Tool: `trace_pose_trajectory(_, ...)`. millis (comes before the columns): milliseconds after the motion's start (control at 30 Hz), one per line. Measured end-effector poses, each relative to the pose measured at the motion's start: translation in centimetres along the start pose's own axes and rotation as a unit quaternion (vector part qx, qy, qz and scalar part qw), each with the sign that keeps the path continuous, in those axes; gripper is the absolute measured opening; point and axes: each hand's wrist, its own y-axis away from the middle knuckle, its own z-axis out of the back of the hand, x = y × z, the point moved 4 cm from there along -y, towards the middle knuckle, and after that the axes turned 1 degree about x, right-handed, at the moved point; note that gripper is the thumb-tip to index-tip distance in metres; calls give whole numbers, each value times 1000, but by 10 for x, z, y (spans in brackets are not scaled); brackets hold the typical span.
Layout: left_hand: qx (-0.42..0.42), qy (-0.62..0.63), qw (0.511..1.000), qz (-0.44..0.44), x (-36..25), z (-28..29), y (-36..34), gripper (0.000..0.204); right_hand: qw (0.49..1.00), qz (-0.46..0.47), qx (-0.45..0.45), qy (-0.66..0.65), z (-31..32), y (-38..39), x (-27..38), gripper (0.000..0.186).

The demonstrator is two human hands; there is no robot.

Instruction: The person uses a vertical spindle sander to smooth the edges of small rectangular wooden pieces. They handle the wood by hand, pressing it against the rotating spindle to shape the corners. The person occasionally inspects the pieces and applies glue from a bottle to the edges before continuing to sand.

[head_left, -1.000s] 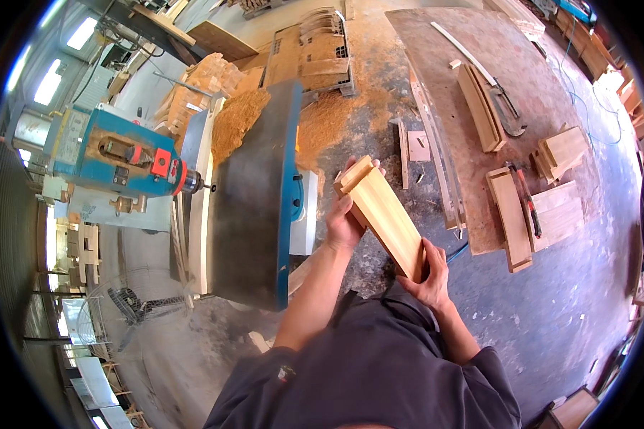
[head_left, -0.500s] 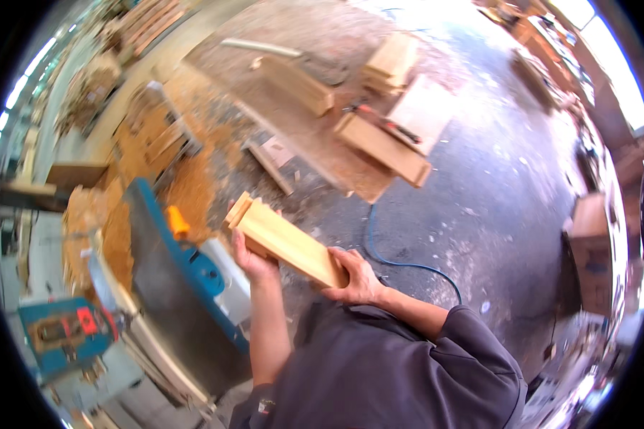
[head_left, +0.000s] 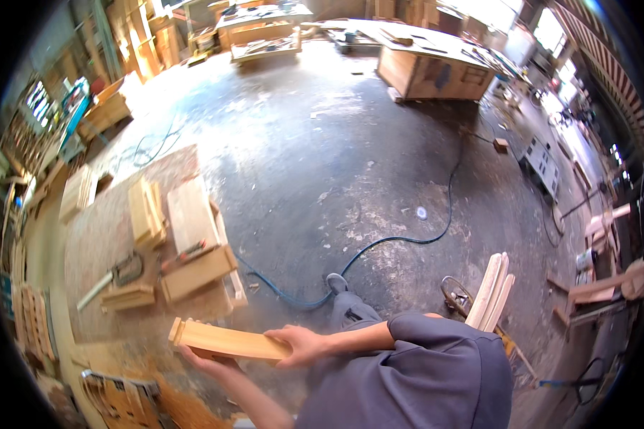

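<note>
I hold a short, pale wooden board [head_left: 225,339] level in front of my body, with a stepped block-like end at its left. My left hand [head_left: 211,363] supports that end from below, its fingers partly hidden under the wood. Around the near right end, my right hand [head_left: 302,346] is closed with the thumb on top. Whether the piece is one board or several stacked together, I cannot tell.
Left of me, a large brown sheet [head_left: 104,243] bears stacked boards [head_left: 147,214], a clamp [head_left: 127,270] and a wide panel [head_left: 192,214]. A blue hose [head_left: 401,239] crosses the floor by my foot. Long wood strips [head_left: 490,293] stand at my right; a wooden workbench [head_left: 436,75] is ahead.
My view has swung to the right, away from the blue-edged machine, towards the open floor and workbench. Both hands keep hold of the wooden board, which now appears lower and further left.
</note>
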Motion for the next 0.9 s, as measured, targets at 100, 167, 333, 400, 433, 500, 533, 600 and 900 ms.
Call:
trace_pose_trajectory(100,48,1,998,45,34,-69,-12,74,999,-23,-37,-10,54,-3,-21,95)
trace_pose_trajectory(167,75,-3,993,89,68,-124,-18,74,997,-25,-76,-20,94,-4,-47,94)
trace_pose_trajectory(333,193,-13,977,88,147,-277,-18,74,988,-36,-144,-43,250,9,-75,91)
trace_pose_trajectory(400,215,1,971,103,182,-353,-16,75,979,-31,-195,-40,313,16,-94,90)
trace_pose_trajectory(433,210,1,971,117,197,-391,-8,74,974,-27,-220,-36,343,20,-103,89)
trace_pose_trajectory(500,278,39,951,133,231,-463,1,73,955,-5,-296,-17,397,26,-130,88)
trace_pose_trajectory(533,304,53,940,143,247,-492,9,73,944,5,-330,-8,423,33,-135,87)
trace_pose_trajectory(600,340,64,922,174,292,-538,5,76,933,-20,-358,-4,473,47,-152,88)
trace_pose_trajectory(900,441,10,835,328,448,-794,66,81,850,-55,-523,21,673,69,-259,94)
